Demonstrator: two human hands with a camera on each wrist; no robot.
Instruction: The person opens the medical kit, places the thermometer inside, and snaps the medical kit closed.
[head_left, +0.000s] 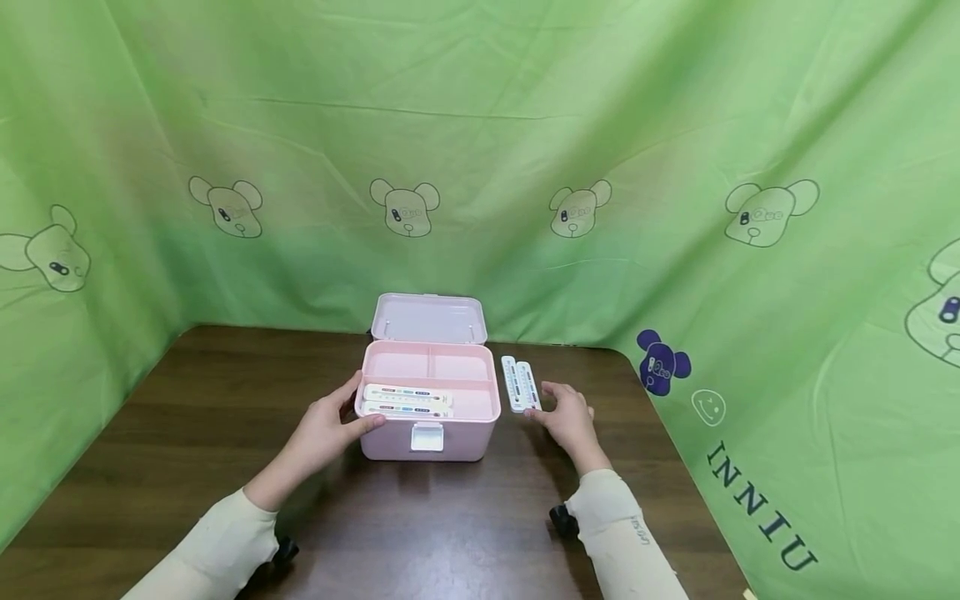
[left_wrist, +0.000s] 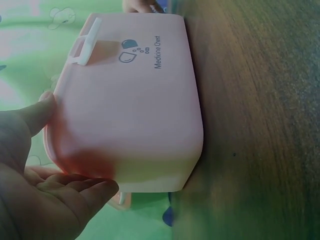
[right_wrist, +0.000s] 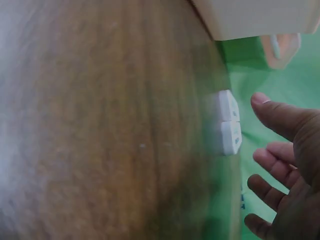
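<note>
A pink medicine chest (head_left: 427,440), marked "Medicine Chest" in the left wrist view, stands with its lid (head_left: 430,319) raised at the back. My left hand (head_left: 326,429) holds its left front corner, thumb against the front near the rim and fingers along the side. Two slim white cases with coloured print (head_left: 407,402) lie side by side in the chest's front compartment. On the table to the right are two more slim white cases (head_left: 521,384), also side by side. My right hand (head_left: 568,421) hovers by their near end, fingers spread and loosely bent, gripping nothing.
Dividers (head_left: 431,363) split the back of the chest into two compartments. A white latch (head_left: 427,437) hangs on its front. The dark wooden table (head_left: 187,417) meets a green printed curtain (head_left: 480,142) at the back and sides.
</note>
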